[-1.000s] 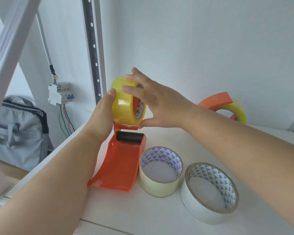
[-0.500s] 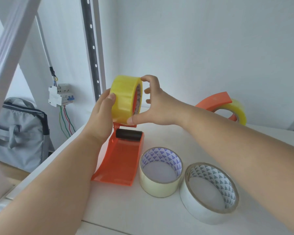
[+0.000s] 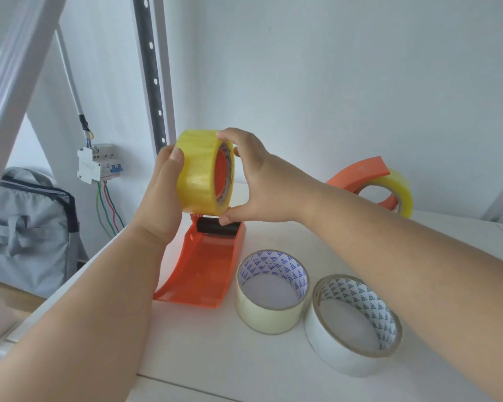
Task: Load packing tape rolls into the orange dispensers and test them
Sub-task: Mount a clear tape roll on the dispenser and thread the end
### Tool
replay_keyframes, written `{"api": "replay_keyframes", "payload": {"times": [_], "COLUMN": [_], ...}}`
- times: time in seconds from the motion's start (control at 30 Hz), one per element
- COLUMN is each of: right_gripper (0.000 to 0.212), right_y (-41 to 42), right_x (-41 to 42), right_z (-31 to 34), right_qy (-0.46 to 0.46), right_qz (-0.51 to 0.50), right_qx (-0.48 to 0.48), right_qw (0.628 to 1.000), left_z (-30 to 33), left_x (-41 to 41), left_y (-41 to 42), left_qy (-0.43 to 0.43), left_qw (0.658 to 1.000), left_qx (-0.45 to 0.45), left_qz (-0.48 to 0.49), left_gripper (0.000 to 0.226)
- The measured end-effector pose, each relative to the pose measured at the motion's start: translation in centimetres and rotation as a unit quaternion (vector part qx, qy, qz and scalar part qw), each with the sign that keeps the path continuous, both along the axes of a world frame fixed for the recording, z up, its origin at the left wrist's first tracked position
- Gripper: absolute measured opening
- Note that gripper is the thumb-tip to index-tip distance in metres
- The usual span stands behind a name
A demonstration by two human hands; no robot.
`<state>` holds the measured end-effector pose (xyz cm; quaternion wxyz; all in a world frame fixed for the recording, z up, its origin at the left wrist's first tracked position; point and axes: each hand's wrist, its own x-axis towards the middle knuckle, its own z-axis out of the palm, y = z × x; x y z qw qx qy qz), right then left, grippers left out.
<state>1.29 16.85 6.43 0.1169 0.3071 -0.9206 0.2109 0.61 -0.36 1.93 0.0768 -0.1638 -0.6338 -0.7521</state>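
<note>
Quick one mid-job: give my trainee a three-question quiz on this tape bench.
1. True or false: the yellow tape roll lies flat on the white table.
2. How many loose rolls lie flat on the table?
3. Which hand's thumb is under the yellow tape roll: A left hand, B right hand?

Key: 1 false, both hands hold it above the near orange dispenser. 2 two: cream roll, white roll. 3 B.

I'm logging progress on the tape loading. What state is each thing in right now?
Yellow tape roll: upright, gripped by both hands.
Near orange dispenser: on table, under that roll.
Far orange dispenser: loaded.
Cream roll: lying flat.
White roll: flat, tilted.
Left hand: gripping.
Right hand: gripping.
</note>
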Motion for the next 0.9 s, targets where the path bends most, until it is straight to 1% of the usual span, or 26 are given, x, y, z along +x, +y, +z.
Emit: {"api": "replay_keyframes", "payload": {"times": [0.07,0.13,0.17,0.23,0.3,0.33,0.43,0.47,0.53,0.57,0.6,0.63,0.67,0.7,0.77,0.8,0.9], "right_gripper": [0.091,0.07,0.068,0.08,0.093,0.093,0.074,0.072,0.076,0.079,0.085,0.092,0.096,0.098,0.095,0.093,0.089], "right_y": [0.1,0.3,0.3,0.3,0.1,-0.1,-0.8,-1.1,-1.6,-1.8,-1.9,-2.1,-2.2,-2.2,-2.3,-2.3,-2.3], "right_x": [0.3,0.4,0.4,0.1,0.2,0.3,0.9,1.1,1.3,1.4,1.4,1.4,1.4,1.5,1.9,2.1,2.5], "right_z": [0.3,0.7,0.8,0.8,0.8,0.9,1.6,1.8,1.8,1.8,1.7,1.6,1.5,1.4,1.2,1.1,1.1], "right_qy": [-0.043,-0.084,-0.093,-0.102,-0.105,-0.105,-0.092,-0.084,-0.078,-0.079,-0.082,-0.086,-0.092,-0.099,-0.111,-0.117,-0.148], "right_qz": [0.02,0.015,0.003,-0.018,-0.032,-0.036,-0.024,-0.02,-0.023,-0.024,-0.025,-0.026,-0.027,-0.026,-0.019,-0.014,-0.011], "right_qx": [-0.084,-0.175,-0.205,-0.226,-0.221,-0.214,-0.179,-0.169,-0.156,-0.152,-0.147,-0.138,-0.128,-0.118,-0.099,-0.09,-0.103], "right_qw": [0.995,0.981,0.974,0.969,0.969,0.971,0.979,0.982,0.984,0.985,0.985,0.986,0.987,0.988,0.989,0.989,0.984], "left_z": [0.3,0.6,0.6,0.9,1.3,1.6,2.5,2.6,2.8,2.8,2.7,2.7,2.7,2.7,2.4,2.3,2.1], "left_x": [0.3,0.6,0.6,0.8,0.7,0.7,0.7,0.8,0.8,0.7,0.5,0.6,0.7,1.0,1.6,2.1,3.3], "left_y": [0.1,0.4,0.6,0.8,0.5,0.2,-0.8,-1.0,-1.5,-1.8,-1.9,-1.9,-1.8,-1.5,-0.8,-0.6,-0.5], "left_qy": [-0.001,0.004,0.001,-0.005,-0.011,-0.014,-0.023,-0.019,-0.024,-0.033,-0.047,-0.068,-0.086,-0.08,-0.052,-0.051,-0.048], "left_qw": [1.0,1.0,1.0,1.0,1.0,1.0,0.999,0.999,0.999,0.998,0.998,0.996,0.992,0.991,0.984,0.981,0.979], "left_qx": [0.001,0.005,0.012,0.02,0.007,-0.002,-0.029,-0.036,-0.036,-0.038,-0.042,-0.054,-0.076,-0.088,-0.116,-0.129,-0.123], "left_qz": [0.022,0.025,0.021,0.013,0.022,0.027,0.015,0.01,0.019,0.025,0.027,0.034,0.044,0.063,0.121,0.139,0.156], "left_gripper": [0.068,0.044,0.034,0.027,0.024,0.023,0.018,0.016,0.013,0.018,0.034,0.056,0.07,0.07,0.044,0.036,0.028]}}
